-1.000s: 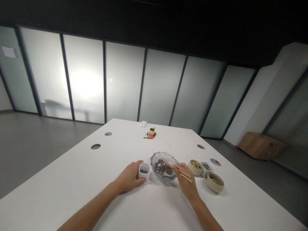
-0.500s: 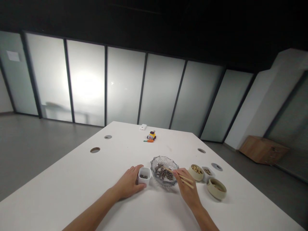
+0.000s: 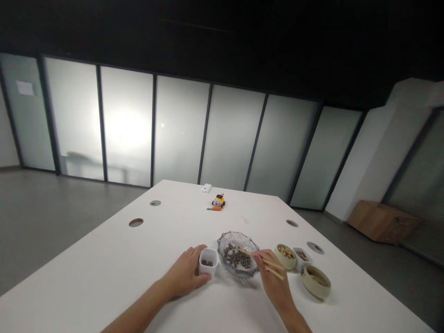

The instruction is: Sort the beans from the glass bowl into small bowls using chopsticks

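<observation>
My left hand [image 3: 187, 276] is curled round the left side of a small white square cup [image 3: 212, 270], which stands on the table with several dark brown bean-like pieces [image 3: 207, 263] at its bottom. Just to the right sits a clear scalloped glass bowl [image 3: 227, 238] with many dark pieces [image 3: 239, 257] in it. Between the fingers of my right hand [image 3: 274, 277] is a pair of wooden chopsticks [image 3: 274, 268]. Their tips reach into the glass bowl among the pieces; whether they pinch one is too small to tell.
Right of my right hand stand a beige bowl with pale nuts [image 3: 285, 263], a white cup with brown pieces [image 3: 302, 266] and another beige bowl [image 3: 315, 291]. Farther back lie a yellow toy car [image 3: 218, 200], a toy carrot [image 3: 215, 209] and a white device [image 3: 206, 188]. Round holes pierce the white tabletop [image 3: 166, 240].
The whole view has shifted slightly, so the table appears a little lower. My left hand stays on the cup, and the chopsticks are still in the glass bowl.
</observation>
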A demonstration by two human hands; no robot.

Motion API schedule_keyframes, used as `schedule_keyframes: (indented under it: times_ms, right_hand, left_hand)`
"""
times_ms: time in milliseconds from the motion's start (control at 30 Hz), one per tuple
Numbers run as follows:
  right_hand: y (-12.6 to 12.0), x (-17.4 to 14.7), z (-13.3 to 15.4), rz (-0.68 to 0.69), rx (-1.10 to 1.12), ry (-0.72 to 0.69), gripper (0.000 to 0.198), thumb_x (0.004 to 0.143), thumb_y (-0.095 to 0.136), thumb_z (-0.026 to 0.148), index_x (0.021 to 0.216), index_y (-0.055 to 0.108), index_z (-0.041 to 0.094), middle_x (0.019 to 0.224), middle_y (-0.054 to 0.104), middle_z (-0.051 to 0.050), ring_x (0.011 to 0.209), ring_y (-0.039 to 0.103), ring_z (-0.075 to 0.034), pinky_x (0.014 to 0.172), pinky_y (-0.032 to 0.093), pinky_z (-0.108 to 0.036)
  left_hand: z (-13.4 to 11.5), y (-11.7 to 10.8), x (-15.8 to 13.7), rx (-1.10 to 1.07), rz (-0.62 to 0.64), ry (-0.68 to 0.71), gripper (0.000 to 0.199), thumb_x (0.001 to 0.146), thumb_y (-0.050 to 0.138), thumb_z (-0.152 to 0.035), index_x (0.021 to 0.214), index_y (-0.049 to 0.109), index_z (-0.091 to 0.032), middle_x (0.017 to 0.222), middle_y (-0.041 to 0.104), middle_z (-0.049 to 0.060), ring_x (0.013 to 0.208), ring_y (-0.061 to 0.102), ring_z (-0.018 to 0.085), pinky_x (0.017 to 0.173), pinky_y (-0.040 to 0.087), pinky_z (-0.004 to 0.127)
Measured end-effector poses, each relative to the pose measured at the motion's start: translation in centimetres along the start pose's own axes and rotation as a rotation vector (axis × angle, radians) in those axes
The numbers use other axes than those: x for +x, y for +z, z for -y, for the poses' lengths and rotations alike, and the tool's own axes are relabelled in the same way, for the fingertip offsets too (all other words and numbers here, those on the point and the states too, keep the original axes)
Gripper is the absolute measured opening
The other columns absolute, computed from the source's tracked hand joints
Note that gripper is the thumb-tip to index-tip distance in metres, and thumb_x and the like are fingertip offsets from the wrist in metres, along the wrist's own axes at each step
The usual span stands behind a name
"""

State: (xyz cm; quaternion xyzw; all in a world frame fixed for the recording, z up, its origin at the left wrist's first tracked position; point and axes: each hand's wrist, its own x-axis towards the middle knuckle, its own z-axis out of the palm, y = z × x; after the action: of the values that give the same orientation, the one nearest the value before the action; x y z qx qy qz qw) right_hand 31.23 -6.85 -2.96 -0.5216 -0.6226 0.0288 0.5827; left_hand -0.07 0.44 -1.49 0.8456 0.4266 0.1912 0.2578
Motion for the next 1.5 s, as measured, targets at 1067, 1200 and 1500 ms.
schedule_keyframes:
  times_ms: [1067, 1200, 1500]
  right_hand:
    - [-0.1, -0.1, -0.5, -0.007, -0.042, -0.070, 0.050, 0.113, 0.059, 0.063, 0.085, 0.079, 0.026, 0.085, 0.077, -0.007, 0.078, 0.075, -0.025, 0.074, 0.063, -0.035]
    - [-0.5, 0.0, -0.8, -0.035, -0.055, -0.079, 0.048, 0.113, 0.060, 0.062, 0.087, 0.079, 0.026, 0.087, 0.077, -0.007, 0.081, 0.075, -0.025, 0.075, 0.063, -0.035]
    - [-0.9, 0.5, -1.2, -0.040, -0.088, -0.093, 0.054, 0.113, 0.056, 0.066, 0.083, 0.078, 0.027, 0.083, 0.078, -0.007, 0.075, 0.076, -0.025, 0.071, 0.064, -0.035]
  left_hand:
    - [0.3, 0.5, 0.1, -0.035, -0.016, -0.005, 0.077, 0.081, 0.077, -0.039, 0.154, 0.057, -0.023, 0.146, 0.071, 0.015, 0.136, 0.064, 0.037, 0.122, 0.046, 0.047]
    - [0.4, 0.5, 0.1, -0.031, -0.013, -0.007, 0.079, 0.081, 0.077, -0.038, 0.156, 0.056, -0.023, 0.145, 0.071, 0.014, 0.135, 0.064, 0.038, 0.121, 0.046, 0.047]
    - [-0.1, 0.2, 0.0, -0.027, 0.007, -0.034, 0.074, 0.082, 0.078, -0.034, 0.152, 0.058, -0.023, 0.143, 0.071, 0.014, 0.135, 0.062, 0.036, 0.120, 0.045, 0.046]
